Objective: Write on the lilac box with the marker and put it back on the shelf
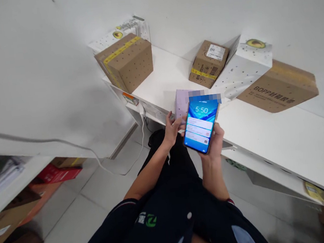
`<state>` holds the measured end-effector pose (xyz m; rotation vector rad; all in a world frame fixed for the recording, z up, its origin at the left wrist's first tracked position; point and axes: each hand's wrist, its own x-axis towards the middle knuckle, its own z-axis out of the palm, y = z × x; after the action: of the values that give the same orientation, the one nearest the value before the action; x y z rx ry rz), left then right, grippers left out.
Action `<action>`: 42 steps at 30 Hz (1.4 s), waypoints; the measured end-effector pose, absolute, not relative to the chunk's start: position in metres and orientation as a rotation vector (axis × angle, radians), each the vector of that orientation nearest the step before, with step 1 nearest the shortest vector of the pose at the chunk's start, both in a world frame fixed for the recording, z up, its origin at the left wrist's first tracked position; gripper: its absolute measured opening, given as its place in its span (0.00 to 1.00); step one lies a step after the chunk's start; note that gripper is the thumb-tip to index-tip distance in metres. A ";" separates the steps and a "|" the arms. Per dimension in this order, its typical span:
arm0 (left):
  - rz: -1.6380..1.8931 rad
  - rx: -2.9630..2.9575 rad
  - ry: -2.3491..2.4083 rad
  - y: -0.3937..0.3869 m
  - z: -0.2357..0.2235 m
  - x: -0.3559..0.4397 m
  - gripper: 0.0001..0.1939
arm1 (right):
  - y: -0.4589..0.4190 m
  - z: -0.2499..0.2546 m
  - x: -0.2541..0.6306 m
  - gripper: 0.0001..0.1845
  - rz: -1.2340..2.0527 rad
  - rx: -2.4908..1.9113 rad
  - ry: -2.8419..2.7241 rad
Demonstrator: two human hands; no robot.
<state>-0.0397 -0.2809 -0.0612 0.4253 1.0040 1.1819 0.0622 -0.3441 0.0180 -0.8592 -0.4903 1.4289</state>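
Observation:
A smartphone (pixel 201 126) with a lit blue lock screen reading 5:50 rests in my right hand (pixel 215 142), whose fingers wrap round its edges from below. My left hand (pixel 173 130) is beside it at the shelf's front edge, thumb and fingers apart. Just past those fingers stands a pale purple box (pixel 180 98), partly covered by the phone. Whether the fingertips touch the box, I cannot tell for sure.
On the white shelf (pixel 171 73) stand a taped brown carton (pixel 135 64), a smaller labelled carton (pixel 206 63), a white box with an avocado print (pixel 244 69) and a large brown carton (pixel 278 88). A white cable (pixel 91 148) hangs at left, near a lower shelf (pixel 36 178).

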 end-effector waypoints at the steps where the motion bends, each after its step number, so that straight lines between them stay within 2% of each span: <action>1: 1.170 0.451 1.016 -0.278 -0.059 -0.039 0.38 | -0.343 0.015 0.074 0.29 1.286 -0.941 -0.570; 3: 1.143 0.496 1.032 -0.276 -0.057 -0.038 0.38 | -0.341 0.007 0.100 0.28 0.953 -1.161 -0.731; 8: 1.124 0.536 1.014 -0.276 -0.059 -0.038 0.39 | -0.333 -0.021 0.169 0.31 0.195 -2.023 -0.993; 11: 1.113 0.559 1.017 -0.274 -0.059 -0.040 0.40 | -0.327 -0.037 0.194 0.32 -0.022 -2.415 -1.081; 14: 1.088 0.616 1.096 -0.265 -0.053 -0.046 0.38 | -0.325 -0.048 0.206 0.33 -0.065 -2.598 -1.146; 18: 1.141 0.837 1.270 -0.238 -0.037 -0.064 0.33 | -0.326 -0.056 0.214 0.31 -0.079 -2.645 -1.226; 21: 1.251 1.215 1.456 -0.205 -0.021 -0.076 0.30 | -0.322 -0.060 0.212 0.29 -0.112 -2.592 -1.267; 27: 1.044 1.871 1.772 -0.129 0.005 -0.068 0.36 | -0.294 -0.070 0.170 0.23 -0.176 -2.069 -1.696; 31: 0.982 1.979 1.708 -0.080 0.011 -0.055 0.31 | -0.272 -0.078 0.139 0.24 -0.131 -2.022 -1.849; 37: 0.845 2.033 1.726 -0.011 0.019 -0.045 0.30 | -0.262 -0.087 0.132 0.20 -0.161 -2.026 -1.860; 42: 0.901 2.115 1.648 0.048 0.020 -0.053 0.25 | -0.263 -0.087 0.131 0.22 -0.148 -2.033 -1.835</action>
<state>-0.0527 0.0484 0.0204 2.1149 1.6477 0.9014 0.1314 -0.2634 -0.0874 -2.0327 -1.8350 -0.1481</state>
